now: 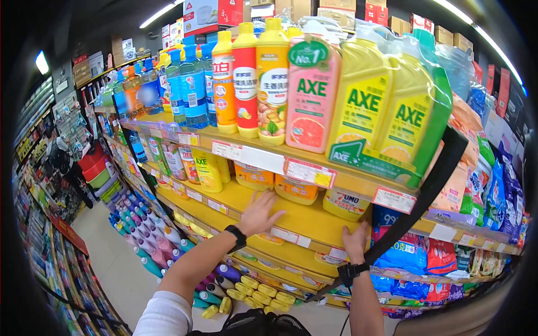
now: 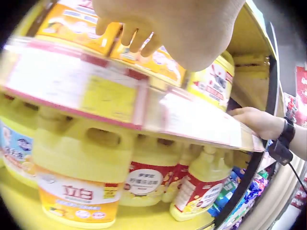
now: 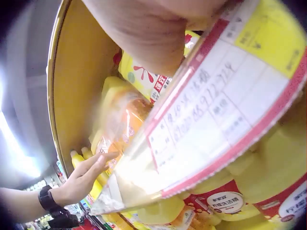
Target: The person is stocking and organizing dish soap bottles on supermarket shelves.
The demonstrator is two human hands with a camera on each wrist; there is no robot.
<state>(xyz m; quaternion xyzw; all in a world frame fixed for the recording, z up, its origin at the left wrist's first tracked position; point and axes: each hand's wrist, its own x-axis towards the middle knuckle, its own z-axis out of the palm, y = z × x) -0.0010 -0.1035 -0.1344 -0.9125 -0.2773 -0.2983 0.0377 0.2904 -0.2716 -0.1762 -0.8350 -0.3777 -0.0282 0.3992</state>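
Observation:
My left hand point(image 1: 260, 214) is spread over the yellow shelf point(image 1: 232, 197), its fingers straight and pointing toward orange-labelled jugs point(image 1: 297, 190) at the back. In the left wrist view, its fingertips point(image 2: 151, 45) overlap those jugs. My right hand point(image 1: 356, 242) reaches over the same shelf's front edge at its right end, beside a yellow jug point(image 1: 343, 206) with a white and red label. The left wrist view shows the right hand's fingers reaching in past the price tags, with their tips partly hidden. Neither hand shows anything held.
On the shelf above stand AXE bottles point(image 1: 358, 95) and dish soap bottles point(image 1: 273, 78). A dark slanted post point(image 1: 417, 207) borders the shelf on the right, with bagged goods point(image 1: 400, 249) beyond. Lower shelves hold large yellow jugs point(image 2: 81, 182). Several bottles point(image 1: 151, 235) stand on the floor at left.

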